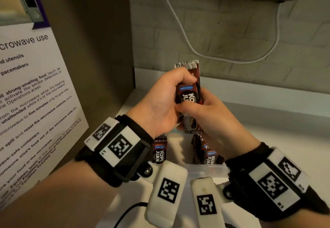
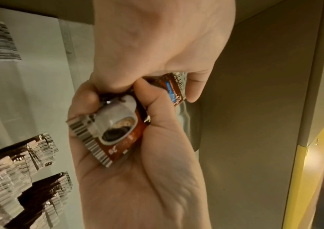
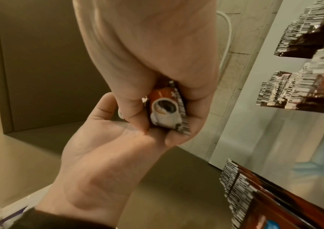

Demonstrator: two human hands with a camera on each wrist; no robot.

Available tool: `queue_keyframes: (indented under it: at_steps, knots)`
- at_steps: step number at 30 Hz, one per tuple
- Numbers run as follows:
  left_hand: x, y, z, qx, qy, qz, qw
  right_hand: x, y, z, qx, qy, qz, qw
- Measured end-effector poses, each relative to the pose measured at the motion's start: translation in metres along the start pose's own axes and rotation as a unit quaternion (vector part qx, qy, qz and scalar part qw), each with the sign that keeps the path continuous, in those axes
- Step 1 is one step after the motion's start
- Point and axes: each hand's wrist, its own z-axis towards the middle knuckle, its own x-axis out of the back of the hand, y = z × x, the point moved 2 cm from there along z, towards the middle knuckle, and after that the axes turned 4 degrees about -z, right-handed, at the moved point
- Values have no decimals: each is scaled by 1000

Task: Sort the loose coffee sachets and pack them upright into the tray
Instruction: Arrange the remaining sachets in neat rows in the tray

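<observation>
Your left hand [image 1: 160,102] and right hand [image 1: 205,118] both have their fingers curled round a small bundle of sachets [image 1: 189,92], held upright above the tray [image 1: 205,169]. Several rows [image 1: 205,151] already stand packed in it; this bundle is not yet in, so you're likely partway through.

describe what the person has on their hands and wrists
Both hands are bare. The left wrist carries a black strap with white blocks bearing black square tag markers, one marked L1. The right wrist has a matching black band and white tagged blocks. A thin black cable trails below.
</observation>
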Motion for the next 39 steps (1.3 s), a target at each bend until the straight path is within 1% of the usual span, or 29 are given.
queue_keyframes:
  at_steps: [2, 5, 8, 11, 13, 17, 20, 23, 26, 28, 32, 34, 36, 39]
  knots:
    - [3, -6, -3, -2, 10, 15, 1000, 2, 5, -2, -8, 13, 4, 1000]
    - [8, -30, -10, 8, 47, 17, 999, 3, 18, -8, -40, 34, 29, 998]
    - [9, -57, -16, 34, 79, 4, 996, 2, 37, -13, -105, 40, 12, 994]
    - [16, -67, -12, 82, 76, -19, 994, -3, 52, -12, -178, 36, 13, 983]
    - [21, -67, -8, 100, 82, -24, 991, -5, 56, -7, -196, 38, 29, 979]
    - [26, -69, -1, 104, 107, -5, 989, -9, 62, -1, -205, 37, -14, 978]
    - [32, -73, 2, 100, 118, 5, 988, -9, 63, -2, -187, 28, -48, 981]
    - [37, -78, 5, 85, 124, 12, 989, -6, 60, -3, -162, -1, -74, 984]
    - [38, -82, 6, 97, 123, 24, 987, -4, 61, -1, -143, 4, -132, 981]
    - [38, -84, 5, 106, 115, 20, 988, -5, 64, 1, -145, 5, -161, 976]
    - [37, -92, 9, 115, 101, 28, 988, -3, 69, 1, -181, -25, -136, 974]
    - [34, -95, 11, 122, 106, 47, 986, -2, 72, 1, -188, -38, -122, 974]
    - [35, -96, 13, 132, 116, 53, 983, -1, 75, 2, -191, -38, -109, 975]
    - [36, -97, 17, 138, 127, 42, 981, 1, 79, 6, -194, -17, -106, 975]
